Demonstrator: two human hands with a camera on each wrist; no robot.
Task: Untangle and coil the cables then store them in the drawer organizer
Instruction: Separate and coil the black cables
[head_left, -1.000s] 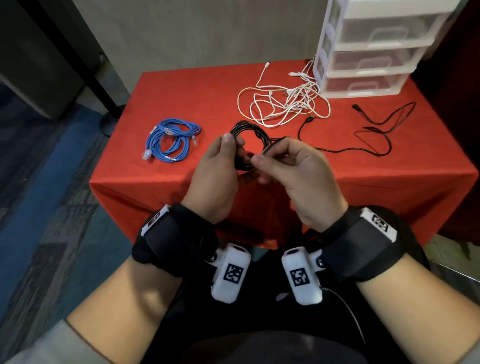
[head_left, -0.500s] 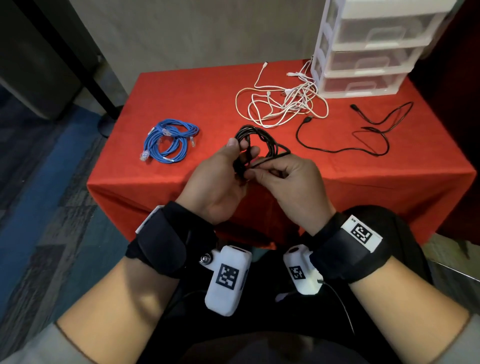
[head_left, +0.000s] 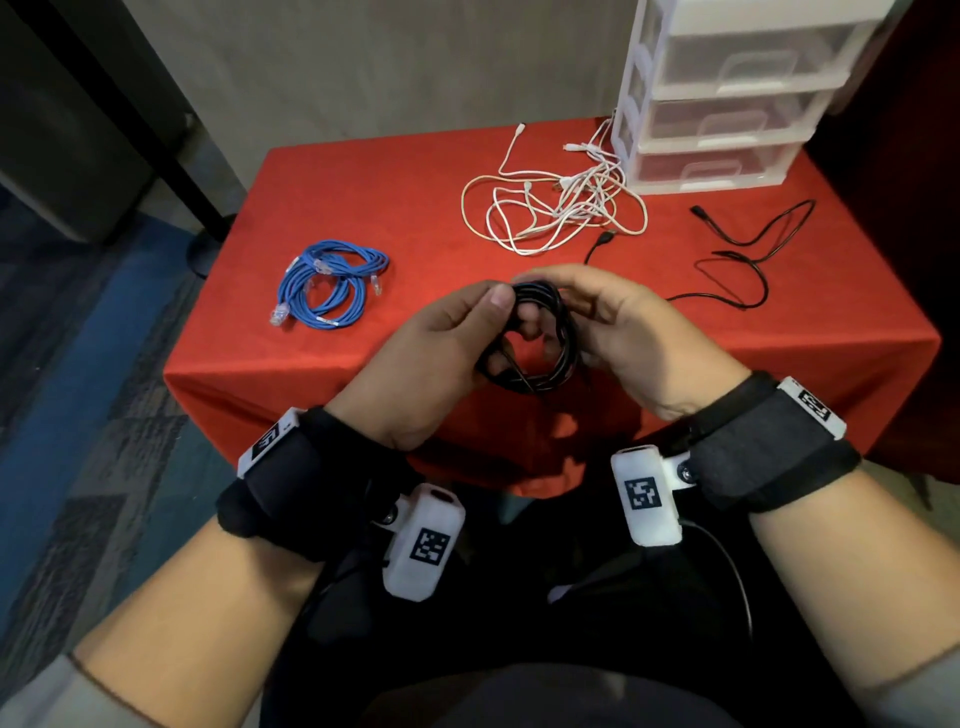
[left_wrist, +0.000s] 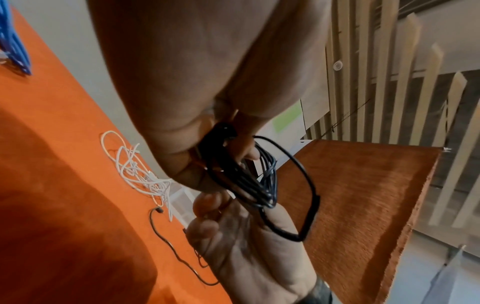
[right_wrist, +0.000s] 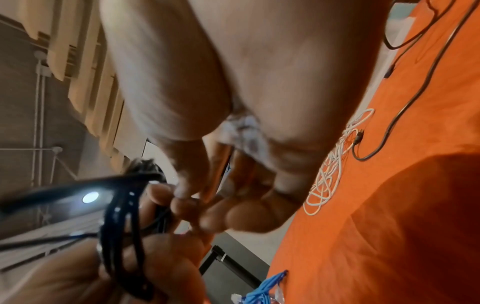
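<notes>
Above the near edge of the red table (head_left: 395, 171), both hands hold a coiled black cable (head_left: 563, 358). My left hand (head_left: 493, 332) grips its left side, thumb on top and fingers underneath. My right hand (head_left: 571, 312) curls round the right side, fingers reaching into the loop. In the left wrist view the black coil (left_wrist: 249, 181) runs from my left hand's fingers (left_wrist: 244, 148) to the right hand's thumb (left_wrist: 278, 218), with one loose loop standing off. The right wrist view shows the coil (right_wrist: 122, 226) blurred beside my curled right fingers (right_wrist: 221, 207). The white drawer organizer (head_left: 727, 104) stands at the back right, drawers shut.
A coiled blue cable (head_left: 327, 286) lies at the table's left. A tangle of white cables (head_left: 556, 208) lies in front of the organizer. A loose thin black cable (head_left: 743, 260) trails along the right side. The floor drops away beyond the table's left edge.
The right hand has left the cable end it was drawing across the coil and now holds the coil's right side. The coil has turned to face up, loop open between both hands.
</notes>
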